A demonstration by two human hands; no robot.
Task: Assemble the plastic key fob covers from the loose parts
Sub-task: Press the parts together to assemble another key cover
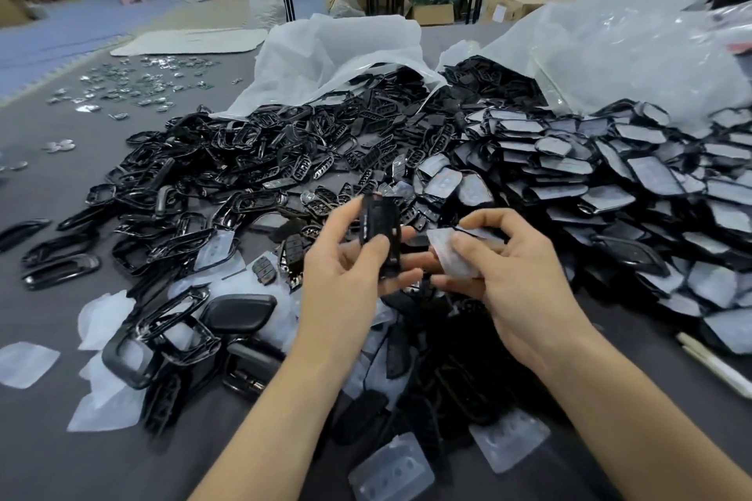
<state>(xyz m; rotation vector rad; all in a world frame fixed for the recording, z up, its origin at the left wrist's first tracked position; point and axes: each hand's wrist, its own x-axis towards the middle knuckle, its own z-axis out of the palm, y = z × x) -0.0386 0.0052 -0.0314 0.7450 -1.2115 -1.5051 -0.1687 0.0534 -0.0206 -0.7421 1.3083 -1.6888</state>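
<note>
My left hand (346,268) grips a black key fob cover (380,234) upright between thumb and fingers, above the grey table. Just to its right, my right hand (504,277) pinches a translucent plastic insert (449,252) close to the black cover. A heap of glossy black frames (244,159) lies ahead on the left. A stack of black covers with pale inserts (610,183) fills the right side. More loose black parts (427,370) lie under my hands.
Two open clear plastic bags (337,53) spill parts at the back. Loose translucent inserts (106,390) lie at the near left and near the front edge. Small shiny metal pieces (134,85) are scattered at the far left. A white pen (716,366) lies at the right.
</note>
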